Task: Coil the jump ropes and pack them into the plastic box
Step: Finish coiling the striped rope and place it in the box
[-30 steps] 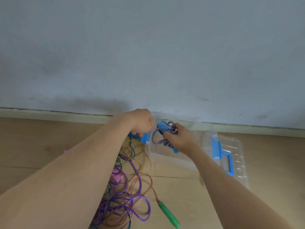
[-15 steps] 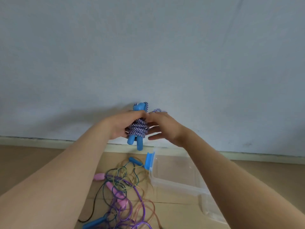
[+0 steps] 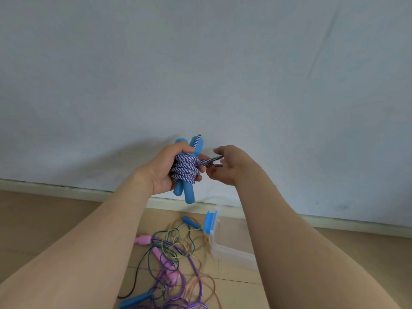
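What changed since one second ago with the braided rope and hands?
The braided rope bundle went up from the plastic box into the left hand, which grips it. The right hand now pinches its loose end, pulled rightward. The tangled ropes on the floor stayed.

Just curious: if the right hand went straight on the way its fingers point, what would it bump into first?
Probably the braided rope bundle gripped in the left hand; the right hand points leftward at it, pinching its loose end. Depth is hard to judge.
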